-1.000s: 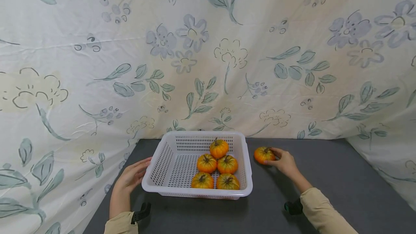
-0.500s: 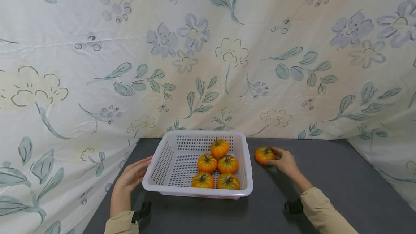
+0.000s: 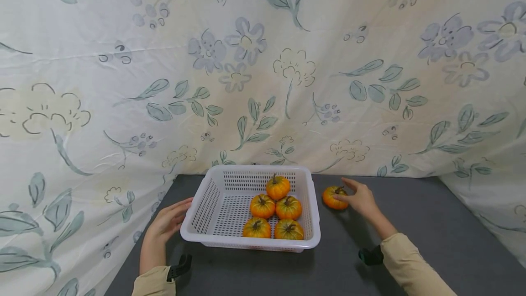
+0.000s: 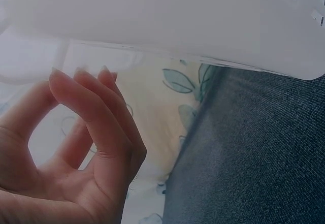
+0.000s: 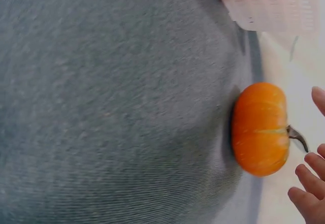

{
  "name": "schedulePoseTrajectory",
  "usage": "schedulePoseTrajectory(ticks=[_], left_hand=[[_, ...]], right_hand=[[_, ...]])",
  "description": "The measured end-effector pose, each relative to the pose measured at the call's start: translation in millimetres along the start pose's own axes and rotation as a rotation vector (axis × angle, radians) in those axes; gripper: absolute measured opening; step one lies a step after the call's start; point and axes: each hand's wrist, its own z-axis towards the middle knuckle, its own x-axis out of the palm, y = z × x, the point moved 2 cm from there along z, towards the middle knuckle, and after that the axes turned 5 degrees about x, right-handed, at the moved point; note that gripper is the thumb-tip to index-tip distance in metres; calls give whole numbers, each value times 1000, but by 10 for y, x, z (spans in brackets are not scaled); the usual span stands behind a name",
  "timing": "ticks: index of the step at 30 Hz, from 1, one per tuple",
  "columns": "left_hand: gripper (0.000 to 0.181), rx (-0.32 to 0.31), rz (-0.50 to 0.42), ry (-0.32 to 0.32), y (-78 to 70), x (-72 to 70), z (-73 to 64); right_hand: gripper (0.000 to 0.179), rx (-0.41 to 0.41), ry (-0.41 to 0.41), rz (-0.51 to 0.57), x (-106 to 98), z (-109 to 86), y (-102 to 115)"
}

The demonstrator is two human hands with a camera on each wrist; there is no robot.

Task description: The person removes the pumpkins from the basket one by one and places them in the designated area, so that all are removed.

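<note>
The right hand (image 3: 361, 199) has released the lone pumpkin (image 3: 333, 195), its fingers now wide above it. The pumpkin stays right of the basket (image 3: 246, 242), the left hand (image 3: 162, 224) loosely curved at its left side.

No text, label, brand, number or sign can be read in any of the views.
</note>
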Motion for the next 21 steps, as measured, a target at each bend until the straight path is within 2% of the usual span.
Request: schedulePoseTrajectory(ticks=[6,15,21], left_hand=[[45,3,4,-5,5,1,5],[47,5,31,-13,2,6,16],[49,6,43,-10,5,1,17]], right_hand=[[76,-5,-6,1,-48,12,124],[88,11,19,28,-101,7,394],[83,23,37,47,-94,1,587]])
